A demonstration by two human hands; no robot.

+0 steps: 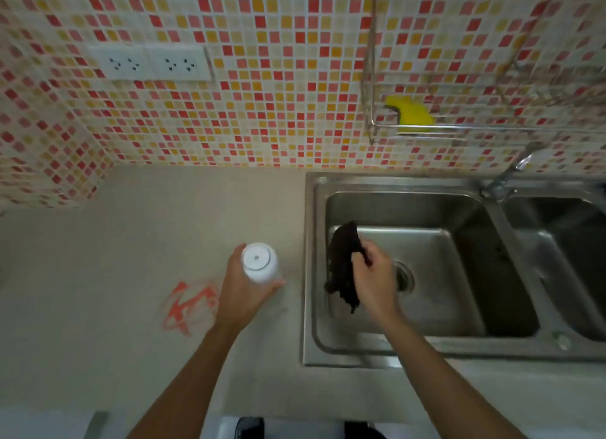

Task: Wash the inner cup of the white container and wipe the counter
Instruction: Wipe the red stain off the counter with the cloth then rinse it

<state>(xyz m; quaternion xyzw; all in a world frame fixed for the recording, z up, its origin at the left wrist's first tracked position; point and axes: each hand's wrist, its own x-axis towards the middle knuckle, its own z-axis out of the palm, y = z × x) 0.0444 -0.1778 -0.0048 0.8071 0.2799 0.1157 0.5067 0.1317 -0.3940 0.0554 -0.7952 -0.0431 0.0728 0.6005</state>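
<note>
Your left hand [241,291] grips the white container [260,262], upright on the counter [131,242] at frame centre. Your right hand [373,274] pinches a dark cloth [342,261] over the sink [426,258]. The red stain [190,304] lies lower left, nearer your left hand.

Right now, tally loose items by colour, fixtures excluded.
White: 1, the white container, gripped by the left hand on the counter
Black: 1, the dark cloth, held by the right hand over the sink
Yellow: 1, the sponge in the wall rack
Total: 3
</note>
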